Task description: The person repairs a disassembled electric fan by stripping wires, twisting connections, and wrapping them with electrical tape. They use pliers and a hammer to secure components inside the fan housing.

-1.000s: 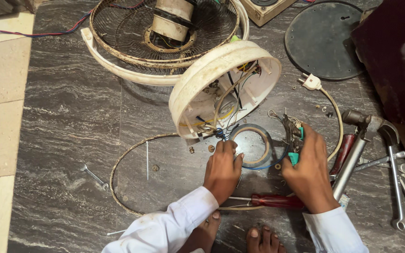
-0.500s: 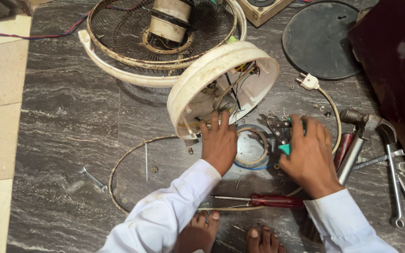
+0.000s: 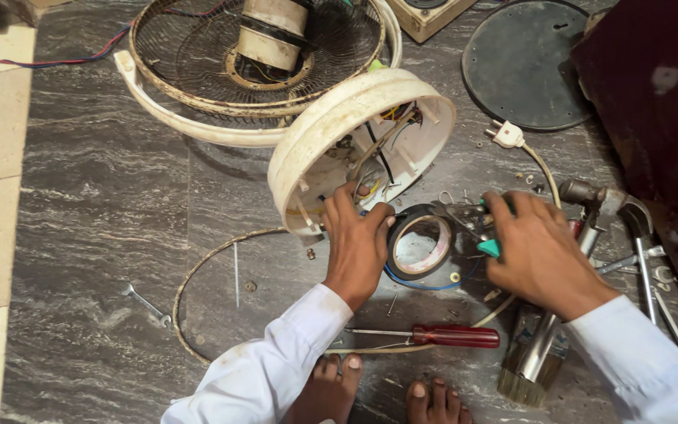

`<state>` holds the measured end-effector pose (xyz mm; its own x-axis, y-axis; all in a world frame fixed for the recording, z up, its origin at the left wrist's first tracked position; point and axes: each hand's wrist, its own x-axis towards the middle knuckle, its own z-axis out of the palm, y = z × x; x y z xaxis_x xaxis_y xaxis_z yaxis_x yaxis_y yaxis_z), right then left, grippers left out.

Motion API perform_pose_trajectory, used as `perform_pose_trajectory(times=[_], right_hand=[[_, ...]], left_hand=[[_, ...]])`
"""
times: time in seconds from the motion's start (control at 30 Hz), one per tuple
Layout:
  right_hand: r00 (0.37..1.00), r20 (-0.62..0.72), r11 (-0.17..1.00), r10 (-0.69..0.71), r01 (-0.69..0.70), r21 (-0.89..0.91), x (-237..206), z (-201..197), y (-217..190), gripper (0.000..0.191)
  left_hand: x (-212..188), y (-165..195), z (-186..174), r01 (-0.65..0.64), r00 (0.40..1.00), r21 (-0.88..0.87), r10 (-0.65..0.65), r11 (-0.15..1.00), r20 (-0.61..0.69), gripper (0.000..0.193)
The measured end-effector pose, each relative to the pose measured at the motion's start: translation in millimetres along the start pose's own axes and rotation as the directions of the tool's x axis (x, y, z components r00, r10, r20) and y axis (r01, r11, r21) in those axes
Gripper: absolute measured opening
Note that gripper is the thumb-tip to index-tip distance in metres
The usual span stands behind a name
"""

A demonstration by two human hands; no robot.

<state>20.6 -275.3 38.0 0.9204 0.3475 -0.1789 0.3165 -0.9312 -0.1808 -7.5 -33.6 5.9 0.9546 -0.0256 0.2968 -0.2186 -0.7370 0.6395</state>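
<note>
Your left hand (image 3: 357,250) rests on the lower rim of the cream fan base (image 3: 355,149), which lies tipped on its side on the grey marble floor (image 3: 103,204) with its open underside facing you. The fingertips reach just inside the shell, among the coloured wires (image 3: 382,145); the fingers are spread and lightly curled, and you cannot tell from here whether they pinch a wire or only press on the rim.

Your right hand (image 3: 539,255) lies palm down over a pair of green-handled pliers (image 3: 486,245), its grip loosely closed around the handles, with the metal jaws pointing left toward the roll of black tape (image 3: 421,243). The tape lies flat between your 2 hands, touching the left thumb side.

The fan base sits straight ahead of your left hand, which is the nearer hand; the right is well off to its side. The pliers' long axis runs roughly left to right, aimed toward the base opening.

A red-handled screwdriver (image 3: 433,336) lies near your feet, a paintbrush (image 3: 529,363) under your right wrist, and the wire fan guard (image 3: 253,55) toward the far edge of the floor.
</note>
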Motion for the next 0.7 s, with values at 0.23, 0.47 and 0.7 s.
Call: perform_pose_trajectory(times=[0.23,0.47,0.7], right_hand=[[0.996,0.066,0.997,-0.065,0.068,-0.046,7.4,-5.5,-12.0,0.087],[0.997,0.071,0.964,-0.042,0.059,-0.258,0.4,-15.3,-24.2,0.089],[0.998,0.066,0.968,0.014,0.003,-0.251,-2.6,-12.8,-30.1,0.083]], left_hand=[[3.3,-7.5,3.1,0.053,0.995,-0.299,-0.024,0.953,0.100,0.020],[8.5,-14.2,-3.1,0.052,0.981,-0.354,0.019,0.934,0.193,0.014],[13.5,-17.6,-3.5,0.016,0.978,-0.336,0.055,0.942,0.200,0.008]])
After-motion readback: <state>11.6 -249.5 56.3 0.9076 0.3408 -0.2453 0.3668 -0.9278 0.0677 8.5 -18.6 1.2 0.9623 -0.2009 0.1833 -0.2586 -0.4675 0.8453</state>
